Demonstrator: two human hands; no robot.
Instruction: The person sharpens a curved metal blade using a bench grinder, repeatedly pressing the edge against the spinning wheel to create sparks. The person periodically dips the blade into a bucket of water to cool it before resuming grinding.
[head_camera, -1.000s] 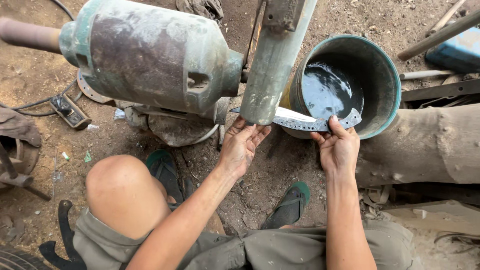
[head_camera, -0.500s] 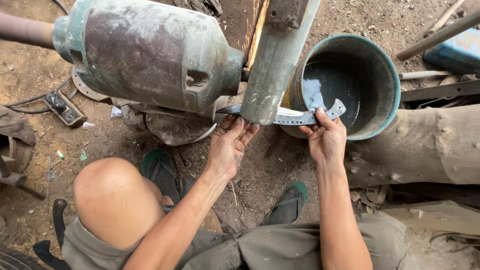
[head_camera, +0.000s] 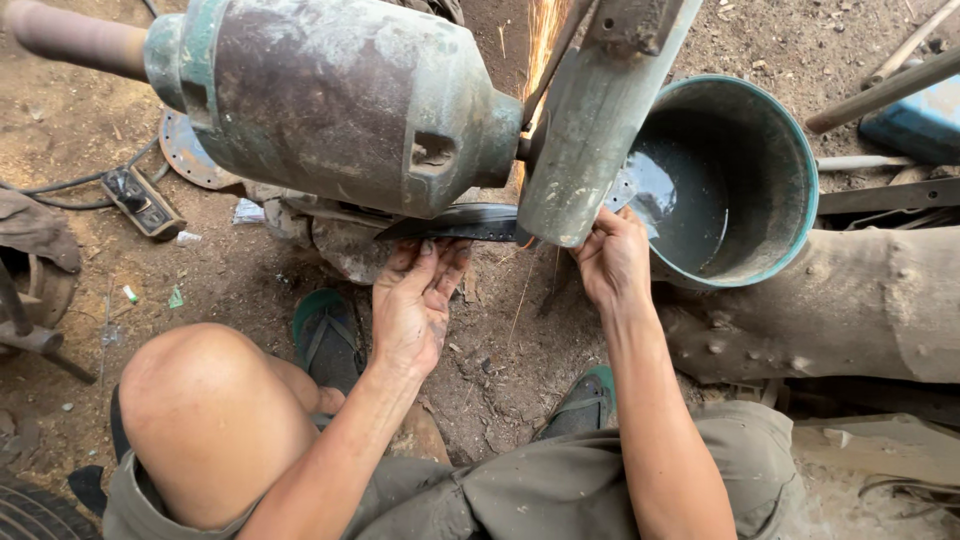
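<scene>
Lying crosswise, blade (head_camera: 455, 222) tip points left, both hands gripping.

One head-worn camera looks steeply down from above the squatting person, close over both forearms; the worn green metal grinder motor (head_camera: 340, 100) fills the top edge, the round teal metal bucket (head_camera: 770, 240) the upper right, bare dirt ground (head_camera: 90, 270) the left edge.

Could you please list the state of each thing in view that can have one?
Bench grinder: running, throwing sparks.
Blade: held flat under the grinder guard.
Left hand: supporting the blade.
Right hand: gripping the blade's other end.
Bucket: upright, holding dark water.
</scene>
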